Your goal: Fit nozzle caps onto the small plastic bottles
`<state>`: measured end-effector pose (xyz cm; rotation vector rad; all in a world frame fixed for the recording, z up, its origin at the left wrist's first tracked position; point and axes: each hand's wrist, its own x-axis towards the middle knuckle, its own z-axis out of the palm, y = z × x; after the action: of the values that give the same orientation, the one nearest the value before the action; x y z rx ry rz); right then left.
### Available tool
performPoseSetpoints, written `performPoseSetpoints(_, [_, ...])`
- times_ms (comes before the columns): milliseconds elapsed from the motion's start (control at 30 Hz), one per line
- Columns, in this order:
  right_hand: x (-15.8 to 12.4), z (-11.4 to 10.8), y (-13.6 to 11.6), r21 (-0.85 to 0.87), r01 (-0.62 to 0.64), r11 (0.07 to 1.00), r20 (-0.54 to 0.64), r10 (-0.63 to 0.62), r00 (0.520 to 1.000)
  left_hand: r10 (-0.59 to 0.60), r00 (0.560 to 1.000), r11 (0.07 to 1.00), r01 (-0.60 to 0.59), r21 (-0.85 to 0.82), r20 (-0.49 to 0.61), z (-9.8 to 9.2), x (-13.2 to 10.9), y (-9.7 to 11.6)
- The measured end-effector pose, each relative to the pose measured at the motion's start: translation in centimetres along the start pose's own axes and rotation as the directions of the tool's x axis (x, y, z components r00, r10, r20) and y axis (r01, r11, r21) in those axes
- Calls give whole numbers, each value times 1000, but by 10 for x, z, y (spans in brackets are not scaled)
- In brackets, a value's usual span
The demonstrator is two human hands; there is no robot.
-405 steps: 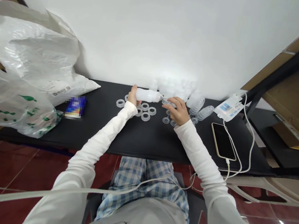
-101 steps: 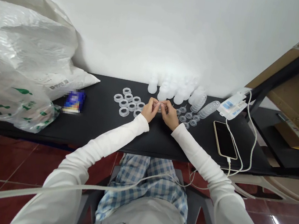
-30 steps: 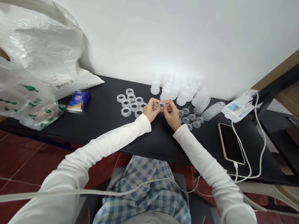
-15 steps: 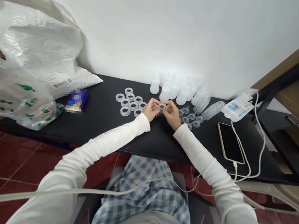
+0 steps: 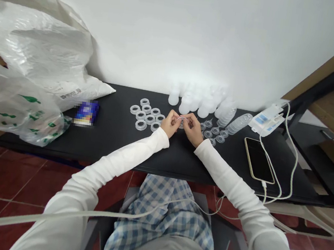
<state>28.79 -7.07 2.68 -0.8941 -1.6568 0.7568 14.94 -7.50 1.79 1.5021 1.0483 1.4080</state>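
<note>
Translucent pale plastic makes up the small ring-shaped piece (image 5: pixel 182 117) at the centre of my head view. It is held just above the black worktop (image 5: pixel 108 141), between the person's left hand (image 5: pixel 169 123) and right hand (image 5: pixel 193 130). Left fingers: clamped on its left edge, thumb against forefinger. Right fingers: likewise pinched on the right edge. Its upper rim shows as a thin arc; I cannot tell whether a second part sits inside, as the fingers cover much of it.

Handling, my estimate: very light, fairly soft and springy, smooth enough to slip if gripped at one point only. Breakage seems unlikely; bending out of round is the likelier fault. I would take hold at opposite sides of the rim, fingertips low, leaving the opening uncovered.

Surroundings: loose frosted flat plastic rings (image 5: pixel 140 129) lie near the left hand. Small clear round plastic pieces (image 5: pixel 215 131), at least one with a thin stem, lie near the right. White translucent bottle-shaped containers (image 5: pixel 204 109) stand behind the hands. Clear ribbed nested plastic cups (image 5: pixel 238 124) lie on their side beyond, with a dark-screened phone in a pale case (image 5: pixel 259 159) farther right.
</note>
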Motion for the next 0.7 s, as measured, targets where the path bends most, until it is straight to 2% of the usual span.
performPoseSetpoints(133, [1, -1, 1, -77, 40, 996, 10, -39, 999, 41, 999, 996, -39, 80, -21, -1, 0, -5])
performPoseSetpoints(233, [4, -7, 0, -41, 33, 999, 62, -30, 998, 43, 999, 999, -42, 21, -31, 0, 3, -7])
performPoseSetpoints(367, [7, -9, 1, 237, -178, 955, 127, 152, 980, 93, 995, 991, -96, -92, -42, -1, 5, -2])
performPoseSetpoints(467, [10, -9, -3, 296, -244, 924, 171, 200, 965, 144, 988, 986, -148, -71, -55, 0, 4, 4])
performPoseSetpoints(567, [13, -12, -9, 248, -153, 957, 138, 121, 983, 127, 984, 987, -138, -77, -124, 1, 5, 7])
performPoseSetpoints(633, [15, -17, -13, 142, -52, 988, 31, 48, 998, 109, 985, 990, -120, -72, -137, 2, 10, 7])
performPoseSetpoints(700, [17, -23, -16, -41, 60, 997, -118, -64, 991, 117, 980, 993, -117, 8, -162, 4, 20, 7])
